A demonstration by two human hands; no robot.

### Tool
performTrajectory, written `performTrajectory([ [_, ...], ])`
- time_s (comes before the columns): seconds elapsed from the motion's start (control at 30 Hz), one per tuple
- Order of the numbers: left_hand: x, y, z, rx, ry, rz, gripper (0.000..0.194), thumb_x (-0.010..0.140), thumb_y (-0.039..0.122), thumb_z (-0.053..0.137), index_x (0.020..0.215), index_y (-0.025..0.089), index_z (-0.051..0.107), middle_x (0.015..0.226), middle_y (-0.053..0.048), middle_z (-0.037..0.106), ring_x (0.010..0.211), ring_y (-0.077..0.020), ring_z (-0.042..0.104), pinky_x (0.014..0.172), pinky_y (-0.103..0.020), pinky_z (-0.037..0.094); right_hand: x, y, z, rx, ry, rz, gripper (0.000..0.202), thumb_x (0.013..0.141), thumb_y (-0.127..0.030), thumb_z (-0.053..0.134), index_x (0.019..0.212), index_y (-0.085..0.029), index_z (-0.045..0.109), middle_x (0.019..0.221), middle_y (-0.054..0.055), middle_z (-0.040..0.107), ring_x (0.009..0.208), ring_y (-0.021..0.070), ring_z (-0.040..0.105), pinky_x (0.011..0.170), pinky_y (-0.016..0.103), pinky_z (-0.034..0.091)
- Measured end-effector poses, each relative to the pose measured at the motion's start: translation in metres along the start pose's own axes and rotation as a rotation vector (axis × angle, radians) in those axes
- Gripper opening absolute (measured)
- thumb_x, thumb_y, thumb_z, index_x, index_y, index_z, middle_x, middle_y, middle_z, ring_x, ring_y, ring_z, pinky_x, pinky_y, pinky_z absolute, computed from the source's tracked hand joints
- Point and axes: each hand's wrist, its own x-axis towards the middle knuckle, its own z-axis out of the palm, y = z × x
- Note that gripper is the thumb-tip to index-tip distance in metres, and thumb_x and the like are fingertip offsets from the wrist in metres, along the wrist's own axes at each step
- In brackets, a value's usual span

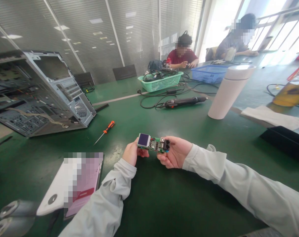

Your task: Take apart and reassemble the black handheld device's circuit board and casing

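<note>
Both my hands hold up a small green circuit board (154, 144) over the table. A square dark display in a white frame sits at its left end, and black and white connector sockets are at its right end. My left hand (132, 152) is closed on the display end, its fingers partly behind the board. Around the connector end, my right hand (176, 153) grips with the thumb and curled fingers. An orange-and-black screwdriver (109, 126) lies on the table beyond my left hand.
An open computer case (47, 95) stands at left. Ahead lie a black electric screwdriver (184, 102), a green basket of cables (161, 85) and a blue basket (208, 75). A white tumbler (228, 95) stands right; a purple booklet (87, 184) lies near left. Two people sit at the far side.
</note>
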Motion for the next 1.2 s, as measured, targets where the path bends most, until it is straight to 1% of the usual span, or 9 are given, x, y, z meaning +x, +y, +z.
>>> performTrajectory([
  [0.1, 0.002, -0.001, 0.0, -0.031, 0.029, -0.008, 0.04, 0.08, 0.041, 0.044, 0.053, 0.016, 0.06, 0.039, -0.004, 0.057, 0.038, -0.0134, 0.052, 0.043, -0.023, 0.038, 0.0, -0.001, 0.005, 0.004, 0.025, -0.001, 0.039, 0.09, -0.042, 0.01, 0.085, -0.015, 0.038, 0.059, 0.003, 0.044, 0.046, 0.0107, 0.043, 0.044, 0.016, 0.033],
  [0.27, 0.009, -0.003, -0.005, -0.093, -0.025, -0.083, 0.056, 0.084, 0.054, 0.025, 0.064, 0.014, 0.058, 0.042, -0.005, 0.058, 0.037, -0.0124, 0.051, 0.041, -0.022, 0.038, 0.0, -0.005, 0.015, -0.125, 0.282, -0.128, 0.033, 0.091, -0.036, 0.018, 0.084, -0.012, 0.038, 0.063, 0.005, 0.05, 0.045, 0.0084, 0.045, 0.044, 0.015, 0.036],
  [0.37, 0.012, -0.006, -0.007, -0.129, -0.062, -0.05, 0.058, 0.077, 0.064, 0.031, 0.08, 0.014, 0.061, 0.056, -0.003, 0.062, 0.043, -0.0116, 0.054, 0.04, -0.021, 0.04, 0.003, -0.004, 0.014, -0.346, 0.412, -0.304, 0.022, 0.085, -0.03, 0.037, 0.1, -0.014, 0.035, 0.066, 0.002, 0.052, 0.047, 0.009, 0.047, 0.045, 0.016, 0.038],
  [0.5, 0.01, -0.011, -0.006, -0.13, -0.062, 0.123, 0.064, 0.064, 0.07, 0.049, 0.095, 0.016, 0.062, 0.087, -0.006, 0.065, 0.065, -0.0137, 0.06, 0.047, -0.021, 0.048, 0.008, 0.005, 0.0, -0.715, 0.438, -0.666, 0.049, 0.073, -0.025, 0.057, 0.114, -0.016, 0.033, 0.084, 0.003, 0.057, 0.063, 0.0111, 0.054, 0.052, 0.019, 0.043],
  [0.63, 0.009, -0.016, -0.003, -0.148, -0.036, 0.158, 0.067, 0.06, 0.069, 0.055, 0.1, 0.015, 0.061, 0.102, -0.011, 0.064, 0.078, -0.0191, 0.061, 0.053, -0.025, 0.051, 0.009, 0.013, -0.01, -1.165, 0.525, -0.89, 0.036, 0.076, -0.027, 0.058, 0.107, -0.015, 0.046, 0.098, 0.005, 0.055, 0.079, 0.0134, 0.054, 0.06, 0.023, 0.045],
  [0.77, 0.008, -0.015, -0.003, -0.259, -0.108, 0.072, 0.067, 0.072, 0.069, 0.038, 0.101, 0.014, 0.062, 0.096, -0.013, 0.067, 0.082, -0.0225, 0.062, 0.054, -0.027, 0.05, 0.003, 0.013, -0.006, -1.638, 0.702, -1.101, 0.043, 0.077, -0.029, 0.065, 0.114, -0.016, 0.047, 0.102, 0.004, 0.054, 0.087, 0.0167, 0.05, 0.072, 0.031, 0.048],
  [0.87, 0.002, -0.01, -0.003, -0.364, -0.148, 0.03, 0.06, 0.081, 0.061, 0.03, 0.104, 0.016, 0.062, 0.099, -0.011, 0.067, 0.084, -0.0216, 0.063, 0.06, -0.031, 0.052, -0.002, 0.01, 0.002, -1.903, 0.785, -1.258, 0.041, 0.08, -0.025, 0.063, 0.117, -0.015, 0.048, 0.105, 0.006, 0.052, 0.095, 0.0195, 0.046, 0.083, 0.036, 0.045],
  [1.07, -0.004, -0.002, 0.001, -0.439, -0.104, -0.013, 0.053, 0.085, 0.053, 0.029, 0.096, 0.015, 0.064, 0.098, -0.01, 0.066, 0.073, -0.019, 0.063, 0.056, -0.032, 0.052, -0.004, 0.013, 0.013, -2.088, 0.91, -1.541, 0.025, 0.085, -0.012, 0.049, 0.107, -0.021, 0.058, 0.108, 0.006, 0.05, 0.106, 0.0222, 0.041, 0.089, 0.036, 0.043],
  [1.2, -0.006, -0.002, 0.002, -0.489, -0.104, -0.015, 0.049, 0.084, 0.052, 0.031, 0.091, 0.015, 0.063, 0.087, -0.008, 0.067, 0.069, -0.0191, 0.063, 0.056, -0.034, 0.051, -0.003, 0.013, 0.014, -2.104, 0.825, -1.579, 0.022, 0.09, -0.016, 0.044, 0.106, -0.019, 0.059, 0.11, 0.005, 0.051, 0.111, 0.0214, 0.04, 0.092, 0.035, 0.041],
])
